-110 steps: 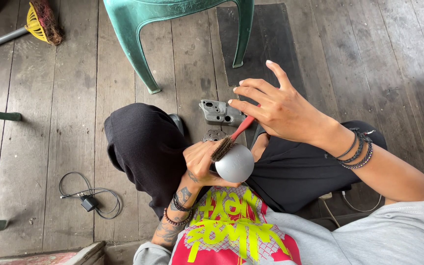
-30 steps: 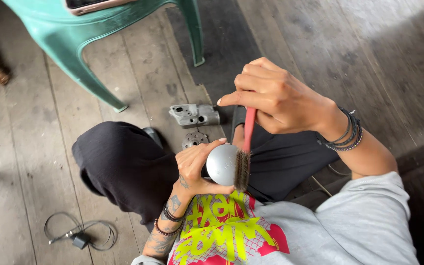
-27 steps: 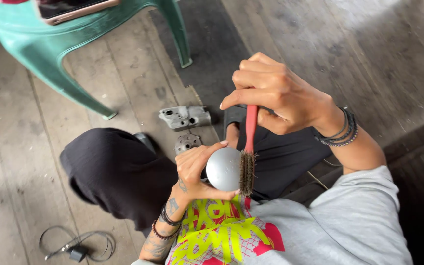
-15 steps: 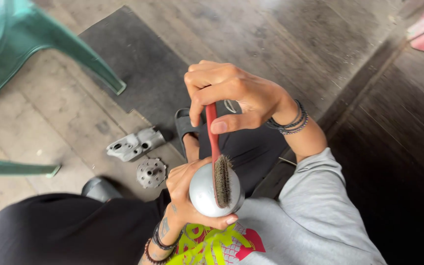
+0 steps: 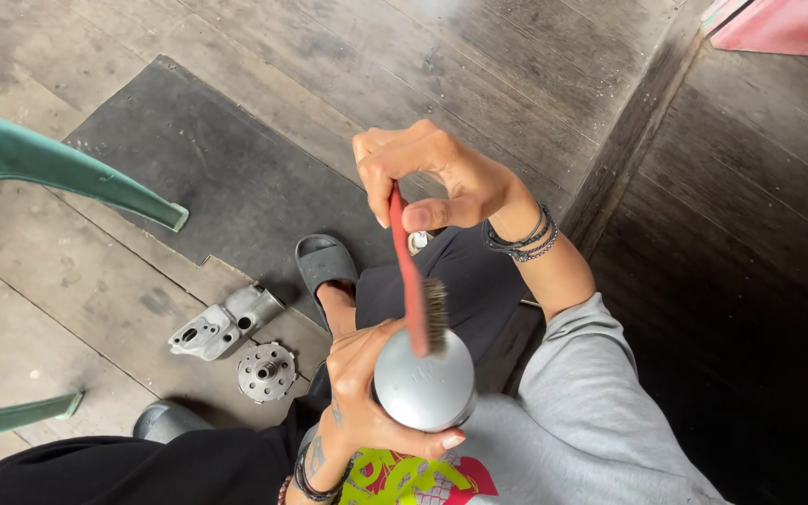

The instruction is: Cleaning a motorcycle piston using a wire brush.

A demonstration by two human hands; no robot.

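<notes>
Near left, floor: a green plastic chair leg [image 5: 77,182] slants across weathered floorboards [image 5: 67,309], with a dark mat [image 5: 226,178] spread beyond it.

Parts on the boards: a cast grey metal housing [image 5: 222,323] lies just beside a round, holed metal disc [image 5: 266,371], both well apart from the hands and left of a dark sandal [image 5: 324,264] on the seated person's foot.

Left hand: the left hand [image 5: 357,393], near centre, wraps fingers and thumb tightly around a rounded silver metal cylinder [image 5: 423,385], holding it upright over the lap, domed top facing up.

Cylinder, handling: it looks solid, stiff and fairly heavy for its bulk, with a smooth side that could slip in the palm; a full wrap around the side wall, as now, seems the surest hold, leaving the top free.

Brush: a red-handled wire brush [image 5: 413,281] stands nearly vertical, its bristles touching the cylinder's top at the right edge.

Right hand: the right hand [image 5: 437,178], farther and higher, pinches the upper end of the handle, fingers curled shut and thumb pressed on its side; beaded bracelets [image 5: 521,238] ring the wrist above a grey sleeve [image 5: 591,402].

Far right: dark planks [image 5: 759,234] run toward a pink object [image 5: 787,26] at the top corner.
</notes>
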